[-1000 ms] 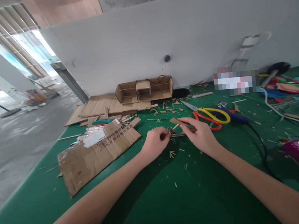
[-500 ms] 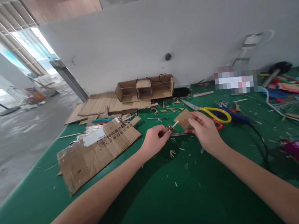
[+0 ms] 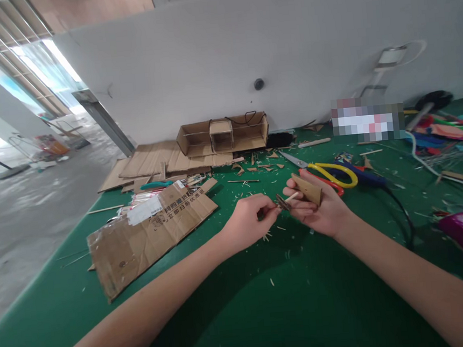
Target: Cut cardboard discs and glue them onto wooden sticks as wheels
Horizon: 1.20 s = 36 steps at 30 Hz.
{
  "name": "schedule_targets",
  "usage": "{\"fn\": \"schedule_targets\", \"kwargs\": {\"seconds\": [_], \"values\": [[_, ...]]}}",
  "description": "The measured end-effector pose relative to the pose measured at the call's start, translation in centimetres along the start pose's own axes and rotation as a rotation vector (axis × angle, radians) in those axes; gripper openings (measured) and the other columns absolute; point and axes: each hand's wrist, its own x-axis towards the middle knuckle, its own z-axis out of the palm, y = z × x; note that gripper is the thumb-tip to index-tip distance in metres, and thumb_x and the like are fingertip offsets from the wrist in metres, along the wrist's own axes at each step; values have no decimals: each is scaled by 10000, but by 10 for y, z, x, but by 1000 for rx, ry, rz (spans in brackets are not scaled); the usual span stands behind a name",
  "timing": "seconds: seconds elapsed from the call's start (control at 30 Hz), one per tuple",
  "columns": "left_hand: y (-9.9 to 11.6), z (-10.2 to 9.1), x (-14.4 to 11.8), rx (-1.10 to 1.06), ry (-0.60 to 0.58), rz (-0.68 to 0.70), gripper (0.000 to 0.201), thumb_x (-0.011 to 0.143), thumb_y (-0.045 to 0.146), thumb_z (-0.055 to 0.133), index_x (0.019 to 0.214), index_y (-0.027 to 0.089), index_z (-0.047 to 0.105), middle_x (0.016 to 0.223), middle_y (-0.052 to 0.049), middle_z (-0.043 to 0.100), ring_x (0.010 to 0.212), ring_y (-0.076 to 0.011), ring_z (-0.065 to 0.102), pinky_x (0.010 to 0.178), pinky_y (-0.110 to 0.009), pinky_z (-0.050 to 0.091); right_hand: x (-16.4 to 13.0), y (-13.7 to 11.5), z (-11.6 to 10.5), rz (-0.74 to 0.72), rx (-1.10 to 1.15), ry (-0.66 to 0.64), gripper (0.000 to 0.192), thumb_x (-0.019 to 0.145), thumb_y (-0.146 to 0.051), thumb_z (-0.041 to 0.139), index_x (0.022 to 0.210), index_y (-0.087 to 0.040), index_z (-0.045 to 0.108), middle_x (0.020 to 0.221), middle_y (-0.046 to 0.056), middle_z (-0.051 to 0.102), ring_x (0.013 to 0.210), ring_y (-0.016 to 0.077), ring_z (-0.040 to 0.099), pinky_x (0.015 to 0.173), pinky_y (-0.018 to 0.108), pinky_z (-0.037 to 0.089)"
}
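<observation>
The right hand (image 3: pixel 319 209) has lifted the cardboard piece (image 3: pixel 308 188) off the mat (image 3: pixel 243 302) and turned palm-up since half a second ago, when the piece stood nearer the scissors (image 3: pixel 324 173). It now pinches the piece between thumb and fingers, just in front of the scissors. The left hand (image 3: pixel 248 223) has risen with it and stays closed on a small stick part (image 3: pixel 280 201), knuckles up, its tip touching the right fingers. Both forearms reach in from the near edge, meeting left of the scissors. Farther left of the scissors lies a flat cardboard sheet (image 3: pixel 147 232); behind them a cardboard box (image 3: pixel 222 134) sits against the wall (image 3: pixel 244 43).
</observation>
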Motion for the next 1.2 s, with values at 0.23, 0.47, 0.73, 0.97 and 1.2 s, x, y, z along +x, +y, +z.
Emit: {"fn": "schedule_targets", "kwargs": {"seconds": [0.23,0.47,0.73,0.97,1.2], "values": [[5,0,0,32,-12,-1,226,815,229,501,603,155,471,594,23,456,560,-77,404,535,-221,322,1,7,4,36,-163,-61,296,844,-432,498,686,-182,497,606,-75,372,409,30,94,369,165,163],[2,1,-2,23,-60,20,229,824,212,486,606,156,448,620,18,461,579,-81,405,546,-226,323,4,9,1,-40,-388,10,346,827,-477,513,638,-190,480,519,-78,309,411,53,112,385,187,131],[4,0,-2,-24,-102,-38,216,823,219,485,618,153,490,611,23,459,570,-79,411,545,-224,326,4,11,0,-226,-790,124,428,835,-583,411,691,-201,541,592,-33,378,469,86,283,408,218,197],[6,-6,1,-217,-243,-190,225,837,299,477,742,149,614,619,12,510,549,-86,416,519,-226,323,-2,6,1,-550,-1223,212,489,879,-601,266,805,-223,567,756,11,504,559,123,404,517,266,352],[2,-5,0,-551,-377,-309,293,855,367,452,806,135,623,562,42,414,502,-71,368,494,-213,312,-9,8,10,-726,-1297,168,531,883,-578,291,711,-228,652,698,19,433,650,164,447,666,317,391]]}}
